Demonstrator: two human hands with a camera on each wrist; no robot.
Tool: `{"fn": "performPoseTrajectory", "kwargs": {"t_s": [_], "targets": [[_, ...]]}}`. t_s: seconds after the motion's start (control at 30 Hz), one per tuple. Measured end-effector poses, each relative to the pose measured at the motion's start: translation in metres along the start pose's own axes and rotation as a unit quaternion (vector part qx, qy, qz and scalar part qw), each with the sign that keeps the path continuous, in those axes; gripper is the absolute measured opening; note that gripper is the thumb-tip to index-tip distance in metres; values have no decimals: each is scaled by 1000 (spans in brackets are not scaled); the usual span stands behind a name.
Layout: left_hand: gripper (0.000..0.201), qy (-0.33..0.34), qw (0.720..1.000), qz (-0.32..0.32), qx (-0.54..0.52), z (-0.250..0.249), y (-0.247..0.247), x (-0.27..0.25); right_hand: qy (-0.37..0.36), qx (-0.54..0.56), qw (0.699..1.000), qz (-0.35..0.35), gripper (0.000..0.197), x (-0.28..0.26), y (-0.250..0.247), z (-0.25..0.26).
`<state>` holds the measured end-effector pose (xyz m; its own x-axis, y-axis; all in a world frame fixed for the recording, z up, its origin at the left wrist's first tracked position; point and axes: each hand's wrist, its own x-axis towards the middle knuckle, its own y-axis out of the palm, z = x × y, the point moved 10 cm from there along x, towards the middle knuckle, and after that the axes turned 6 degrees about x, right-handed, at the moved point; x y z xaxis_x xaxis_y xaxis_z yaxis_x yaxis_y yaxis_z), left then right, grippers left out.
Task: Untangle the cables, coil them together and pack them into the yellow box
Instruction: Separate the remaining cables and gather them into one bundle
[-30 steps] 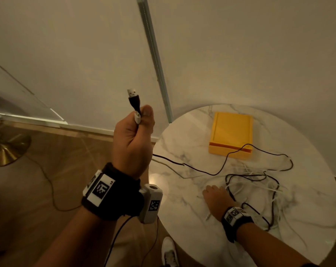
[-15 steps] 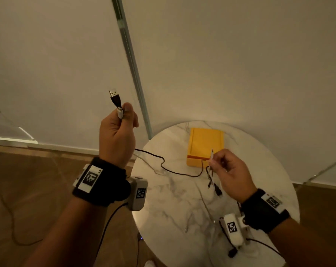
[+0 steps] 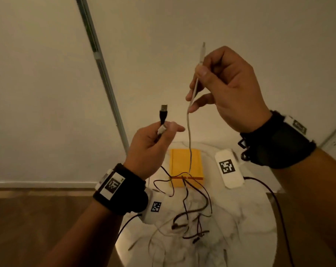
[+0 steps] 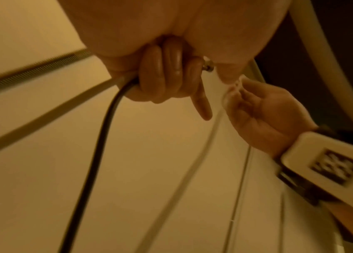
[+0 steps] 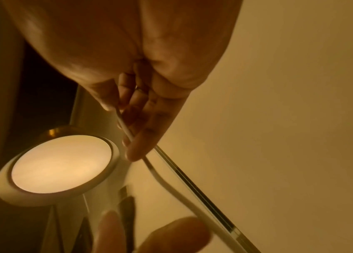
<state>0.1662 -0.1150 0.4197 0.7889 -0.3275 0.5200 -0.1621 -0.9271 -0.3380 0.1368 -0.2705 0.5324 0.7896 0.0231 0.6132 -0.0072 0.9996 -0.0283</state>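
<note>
My left hand [image 3: 153,143] is raised over the table's left edge and grips two cable ends, a black USB plug [image 3: 163,112] and a white plug [image 3: 162,129]. In the left wrist view its fingers [image 4: 166,75] curl round the black cable [image 4: 97,154]. Higher and to the right, my right hand [image 3: 221,89] pinches a white cable [image 3: 189,132] near its plug [image 3: 202,53]; the cable hangs down to the tangle of black and white cables [image 3: 190,214] on the table. In the right wrist view the white cable [image 5: 132,135] runs along my fingers. The yellow box [image 3: 185,164] sits behind the tangle.
The round white marble table [image 3: 240,237] stands against a pale wall with a metal strip [image 3: 101,70]. Wooden floor [image 3: 38,224] lies to the left. A lit lamp [image 5: 62,164] shows in the right wrist view. Black cords run from both wrist cameras.
My right hand left the tabletop, picked up the white cable end and lifted it high. My left hand kept its two plugs and came closer to the right hand.
</note>
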Motion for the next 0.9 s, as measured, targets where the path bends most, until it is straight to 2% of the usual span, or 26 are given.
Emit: {"fn": "performPoseTrajectory", "kwargs": {"t_s": [0.1,0.23,0.37,0.5,0.57,0.67,0.8,0.9], "targets": [[29,19,999,33,-16,-17,23,4,-11,-14,1000,0,4,7,4,12],[20,26,1000,17,1,-16,31,10,-6,1,1000,-24,5,6,-2,13],[22,17,1000,1,-20,-9,31,13,8,12,998,-60,8,1,-20,4],[31,4,999,-23,-45,-1,24,21,14,70,989,-128,9,6,-52,14],[39,-36,994,-46,-88,7,18,26,-26,46,988,-147,9,11,-69,37],[47,-63,981,-68,-168,3,13,36,-69,-36,988,-130,9,13,-66,52],[49,-48,977,-55,-202,-20,20,45,27,-63,993,-94,19,-9,-35,-9],[50,-67,976,-43,-201,-23,33,42,53,-43,994,-81,21,-25,-15,-42]]}}
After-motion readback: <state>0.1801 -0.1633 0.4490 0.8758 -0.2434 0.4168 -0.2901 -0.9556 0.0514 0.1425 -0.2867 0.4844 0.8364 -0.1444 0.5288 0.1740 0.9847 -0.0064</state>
